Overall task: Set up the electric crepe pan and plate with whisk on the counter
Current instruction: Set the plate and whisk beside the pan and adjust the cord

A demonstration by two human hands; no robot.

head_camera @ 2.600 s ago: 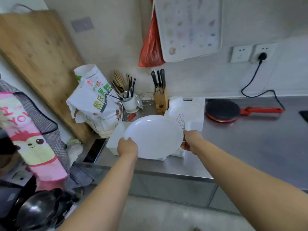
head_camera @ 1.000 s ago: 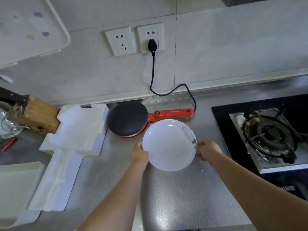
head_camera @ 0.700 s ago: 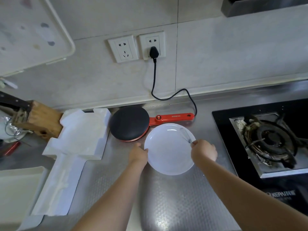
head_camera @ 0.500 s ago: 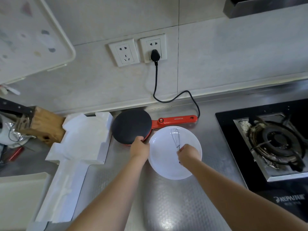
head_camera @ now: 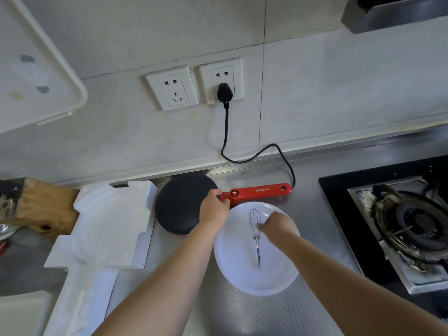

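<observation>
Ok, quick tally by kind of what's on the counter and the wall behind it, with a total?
Crepe pan: 1
Plate: 1
Whisk: 1
Wall sockets: 2
Foam packing tray: 1
Knife block: 1
Gas hob: 1
Total: 8

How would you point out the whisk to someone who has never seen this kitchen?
Start at the black gas stove on the right of the steel counter; just left of it sits a round white plate. The small wire whisk lies on that plate, its wire head toward the wall. It is the only thin metal utensil there, beside the right hand.
</observation>
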